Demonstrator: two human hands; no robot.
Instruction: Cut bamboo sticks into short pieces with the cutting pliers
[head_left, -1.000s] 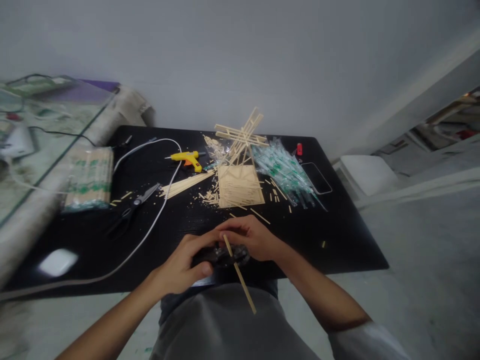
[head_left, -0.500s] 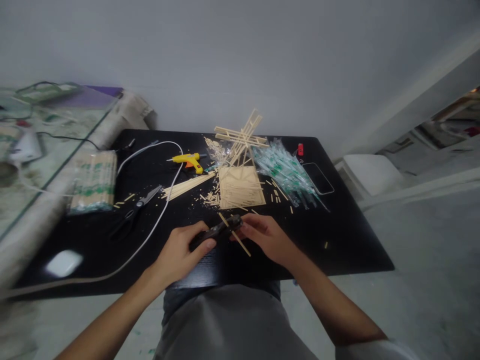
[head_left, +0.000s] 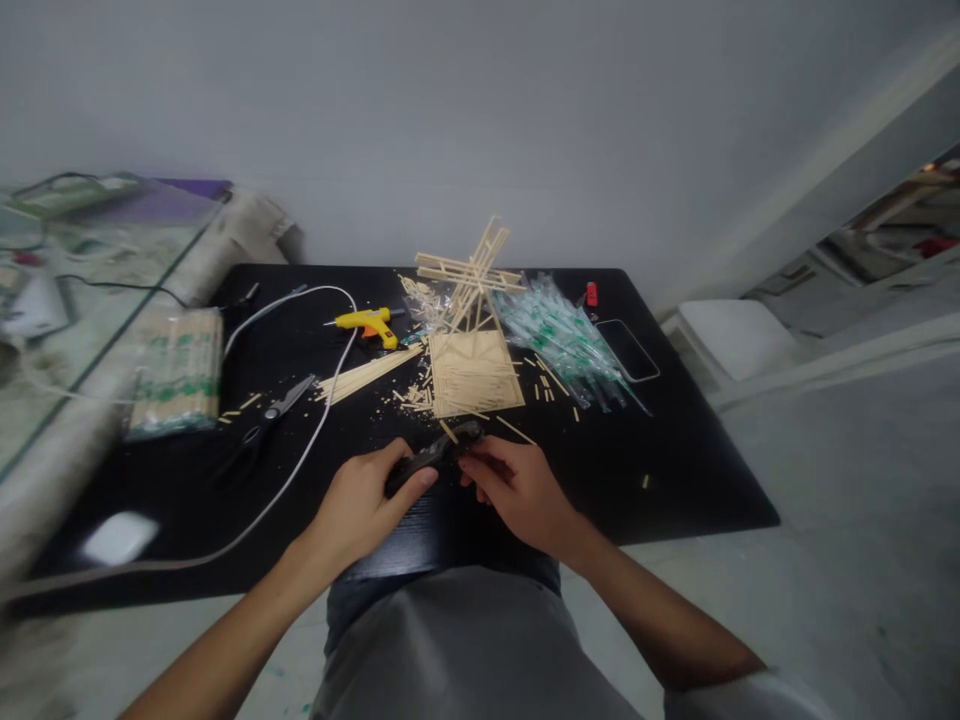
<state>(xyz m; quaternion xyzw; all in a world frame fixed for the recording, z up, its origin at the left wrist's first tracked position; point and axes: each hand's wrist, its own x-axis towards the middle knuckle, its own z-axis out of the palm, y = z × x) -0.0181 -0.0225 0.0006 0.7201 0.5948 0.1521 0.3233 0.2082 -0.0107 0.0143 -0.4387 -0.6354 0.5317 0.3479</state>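
My left hand (head_left: pixel 371 495) is wrapped round a dark, pliers-like tool (head_left: pixel 427 460), its head pointing toward the right. A thin wooden stick (head_left: pixel 448 431) pokes out beyond the tool's far side. Close against the tool's head, my right hand (head_left: pixel 514 490) is closed in a pinch on the stick, whose near part the fingers hide. Just beyond both hands lies a square panel of wooden sticks (head_left: pixel 480 375). Behind it stands a windmill-like frame of crossed sticks (head_left: pixel 472 280).
A yellow glue gun (head_left: pixel 367 322), loose sticks (head_left: pixel 367 375) and black scissors (head_left: pixel 266 420) lie to the left. Farther left is a bagged stick bundle (head_left: pixel 176 370). Green-marked plastic wrappers (head_left: pixel 562 335) lie on the right. A white cable (head_left: pixel 300 465) curves across the black table (head_left: pixel 600 470).
My right hand has closed its fingers lower along the stick, covering the near length that stuck out before. The left hand keeps its grip on the tool. The view has shifted slightly.
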